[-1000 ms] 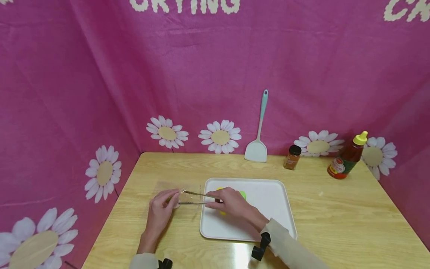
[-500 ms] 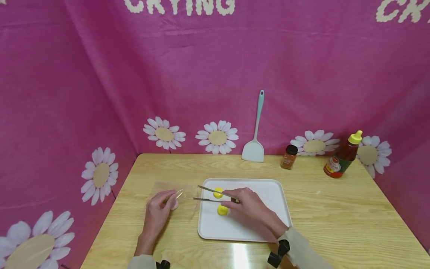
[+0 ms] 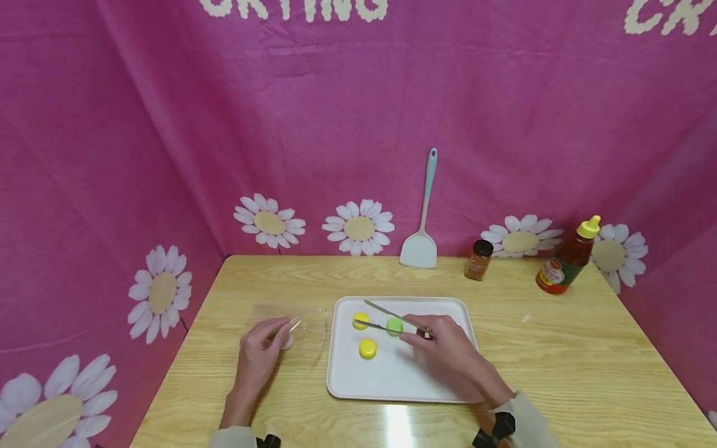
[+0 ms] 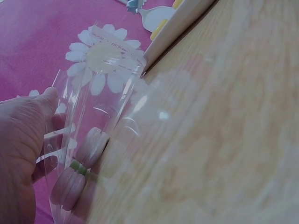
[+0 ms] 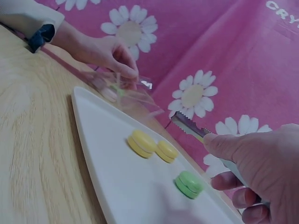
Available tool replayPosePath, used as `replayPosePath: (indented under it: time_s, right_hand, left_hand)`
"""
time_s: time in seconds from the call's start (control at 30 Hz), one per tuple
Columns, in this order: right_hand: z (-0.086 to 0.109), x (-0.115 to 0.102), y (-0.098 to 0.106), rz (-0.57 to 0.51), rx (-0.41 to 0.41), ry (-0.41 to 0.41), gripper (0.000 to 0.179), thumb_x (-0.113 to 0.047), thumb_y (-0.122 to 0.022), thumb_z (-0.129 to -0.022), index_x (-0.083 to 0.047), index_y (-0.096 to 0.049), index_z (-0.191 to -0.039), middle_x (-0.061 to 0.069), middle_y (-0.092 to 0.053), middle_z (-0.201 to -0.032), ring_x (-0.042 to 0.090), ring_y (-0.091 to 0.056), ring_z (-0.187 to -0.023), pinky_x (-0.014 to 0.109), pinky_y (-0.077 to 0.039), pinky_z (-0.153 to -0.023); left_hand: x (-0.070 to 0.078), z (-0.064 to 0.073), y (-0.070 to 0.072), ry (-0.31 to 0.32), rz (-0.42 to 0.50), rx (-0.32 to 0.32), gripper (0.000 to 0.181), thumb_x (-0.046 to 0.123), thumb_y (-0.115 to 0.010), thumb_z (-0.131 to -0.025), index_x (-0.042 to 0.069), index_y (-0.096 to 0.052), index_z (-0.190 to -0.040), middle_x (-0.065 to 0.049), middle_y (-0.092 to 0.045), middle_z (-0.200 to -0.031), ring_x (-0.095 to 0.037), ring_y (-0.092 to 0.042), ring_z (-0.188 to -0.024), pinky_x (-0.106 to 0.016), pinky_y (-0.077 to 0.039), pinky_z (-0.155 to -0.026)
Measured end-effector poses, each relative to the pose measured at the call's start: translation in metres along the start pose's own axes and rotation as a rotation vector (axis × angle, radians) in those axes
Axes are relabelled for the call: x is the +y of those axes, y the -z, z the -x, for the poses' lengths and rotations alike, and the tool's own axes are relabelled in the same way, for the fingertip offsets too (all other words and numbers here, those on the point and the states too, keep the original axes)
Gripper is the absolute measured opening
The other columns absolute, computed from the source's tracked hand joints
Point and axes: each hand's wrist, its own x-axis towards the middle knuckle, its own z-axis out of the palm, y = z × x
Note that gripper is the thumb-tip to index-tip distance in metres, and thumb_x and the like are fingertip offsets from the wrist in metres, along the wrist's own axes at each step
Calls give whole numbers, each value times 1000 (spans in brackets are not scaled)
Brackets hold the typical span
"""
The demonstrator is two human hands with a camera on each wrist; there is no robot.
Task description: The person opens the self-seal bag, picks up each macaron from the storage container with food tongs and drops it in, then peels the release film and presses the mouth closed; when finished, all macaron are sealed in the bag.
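Note:
In the head view, my left hand (image 3: pixel 259 348) is at the left of the table, pinching the edge of a clear plastic bag (image 4: pixel 114 86). Inside the bag, two pink macarons (image 4: pixel 91 147) show in the left wrist view, with a green piece (image 4: pixel 78 168) between them. My right hand (image 3: pixel 448 342) grips metal tongs (image 5: pixel 189 125), whose serrated tips are spread with nothing between them. Below the tongs lie two yellow macarons (image 3: pixel 368 348) and a green macaron (image 5: pixel 189 183) on a white tray (image 3: pixel 414 376).
At the table's back edge a spatula (image 3: pixel 419 249) leans against the pink cloth (image 3: pixel 313 124). Farther right stand a small black-lidded jar (image 3: pixel 478 261) and a red sauce bottle (image 3: pixel 567 261) with a yellow cap. The tray sits just right of the bag.
My right hand has drawn the tongs rightward from the bag's mouth to over the tray, uncovering the macarons there. My left hand stays at the bag.

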Motion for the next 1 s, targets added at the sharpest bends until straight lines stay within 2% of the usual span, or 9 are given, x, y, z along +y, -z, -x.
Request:
replayPosePath:
  time_s: [0.1,0.2,0.3,0.43,0.53,0.77,1.0]
  right_hand:
    - [3,4,3,5,18,13,47,-40,-78,-94,-12,-74,-131,-11,-59,-72,5,-47,-65,21,-39,-56]
    - [6,8,7,11,45,45,43,-37,-79,-95,-10,-75,-129,-14,-56,-69,3,-47,-64,22,-40,-57]
    - [10,13,9,14,55,39,44,-39,-77,-96,-10,-75,-129,-15,-55,-70,3,-47,-66,23,-41,-61]
    - [20,20,12,0,32,-45,45,-43,-76,-95,-13,-75,-130,-12,-54,-70,5,-47,-67,24,-41,-64]
    - [26,27,13,4,28,-101,47,-44,-77,-94,-13,-75,-130,-10,-53,-70,7,-46,-66,24,-39,-61]
    - [29,37,16,71,26,-63,50,-41,-79,-93,-7,-74,-130,-11,-52,-69,6,-44,-65,25,-37,-59]
    - [31,42,19,76,-1,-104,45,-38,-80,-93,-10,-75,-128,-11,-60,-76,8,-49,-70,25,-39,-63]
  left_hand:
    - [0,1,0,2,-1,-5,18,5,-80,-92,5,-81,-110,-5,-78,-108,-17,-71,-98,-13,-52,-68]
    - [0,1,0,13,0,-13,18,6,-80,-92,6,-81,-110,-4,-78,-109,-18,-71,-99,-11,-51,-69]
    - [0,1,1,23,-2,-11,18,7,-79,-93,6,-81,-111,-4,-78,-110,-17,-71,-100,-10,-51,-70]
    - [-1,4,1,30,14,-7,18,6,-80,-92,7,-82,-110,-3,-78,-109,-14,-71,-99,-10,-51,-70]
    - [-2,6,1,16,11,-12,18,6,-81,-91,7,-82,-109,-4,-78,-108,-16,-71,-98,-11,-50,-69]
    - [-4,3,1,-14,-13,2,18,4,-81,-90,6,-82,-108,-5,-79,-109,-24,-73,-101,-7,-48,-76]
    - [-3,2,-2,6,-3,-11,18,6,-81,-91,7,-82,-109,-4,-79,-109,-21,-72,-101,-9,-49,-73]
